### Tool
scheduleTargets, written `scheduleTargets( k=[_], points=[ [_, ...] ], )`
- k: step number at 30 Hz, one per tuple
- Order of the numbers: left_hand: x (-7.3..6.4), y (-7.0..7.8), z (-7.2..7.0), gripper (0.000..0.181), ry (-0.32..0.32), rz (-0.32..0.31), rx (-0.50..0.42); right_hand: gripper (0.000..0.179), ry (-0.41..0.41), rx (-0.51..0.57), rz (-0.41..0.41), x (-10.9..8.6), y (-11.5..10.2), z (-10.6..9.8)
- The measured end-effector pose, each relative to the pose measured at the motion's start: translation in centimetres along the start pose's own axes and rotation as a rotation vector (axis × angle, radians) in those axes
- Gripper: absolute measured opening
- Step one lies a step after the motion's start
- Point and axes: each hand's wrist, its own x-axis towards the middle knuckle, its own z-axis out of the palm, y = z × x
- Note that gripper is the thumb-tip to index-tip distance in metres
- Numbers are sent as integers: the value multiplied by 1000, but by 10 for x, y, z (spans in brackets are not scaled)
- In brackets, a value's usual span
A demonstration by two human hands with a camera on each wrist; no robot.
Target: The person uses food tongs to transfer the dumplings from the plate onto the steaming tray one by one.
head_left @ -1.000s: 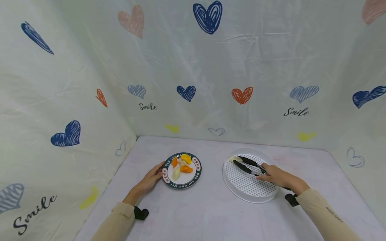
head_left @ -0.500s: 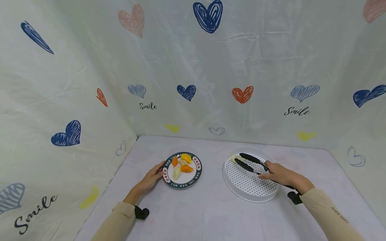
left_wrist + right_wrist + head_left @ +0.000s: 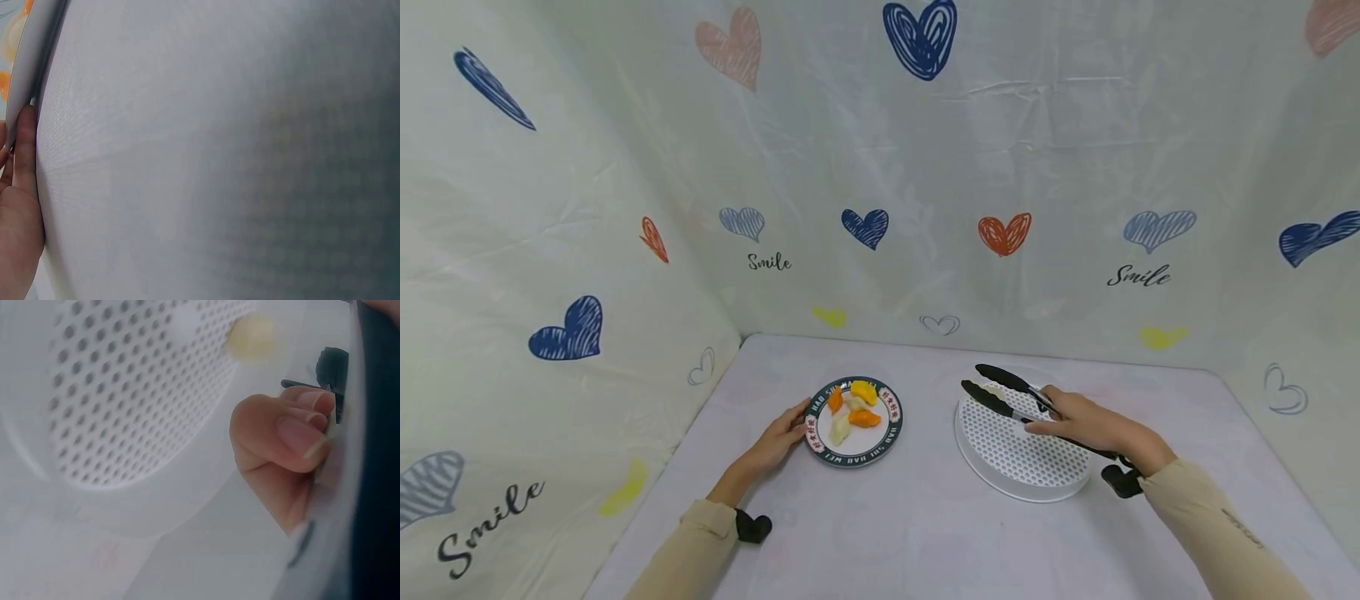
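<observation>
My left hand (image 3: 775, 440) pinches the left rim of a round plate (image 3: 891, 432) with a dark green patterned border. In the left wrist view, fingers (image 3: 25, 147) reach under the plate's raised edge. Several dumpling-shaped pieces lie on it: a yellow one (image 3: 863, 392), orange ones (image 3: 865, 418) and pale ones (image 3: 839, 429). My right hand (image 3: 1082, 422) grips black-tipped metal tongs (image 3: 989, 398), spread apart over the far left of a white perforated steamer tray (image 3: 1022, 458), nothing between their tips. A pale yellow dumpling (image 3: 253, 337) lies at the tray's edge, mostly hidden behind the tongs in the head view.
Plate and tray stand apart on a pale cloth-covered table (image 3: 917, 517). A white curtain (image 3: 1045, 150) printed with hearts hangs behind the table and along its left side.
The tongs have opened, released the pale dumpling in the tray, and lifted up and to the left. My left hand stays at the plate.
</observation>
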Motion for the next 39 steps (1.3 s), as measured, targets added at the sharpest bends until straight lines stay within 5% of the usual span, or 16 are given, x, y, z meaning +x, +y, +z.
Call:
scheduleTargets(
  k=[9,16,26,39],
  points=[
    [1,0,0,55,0,1,11,73,-42,-8,-75,28,-26,10],
    [2,-1,1,55,0,0,4,50,-69,-24,-141,47,-46,24],
    [3,0,1,55,-2,14,12,56,-111,-42,-176,71,-76,45],
    [1,0,-1,55,0,13,8,62,-172,-121,-86,96,-101,82]
  ],
)
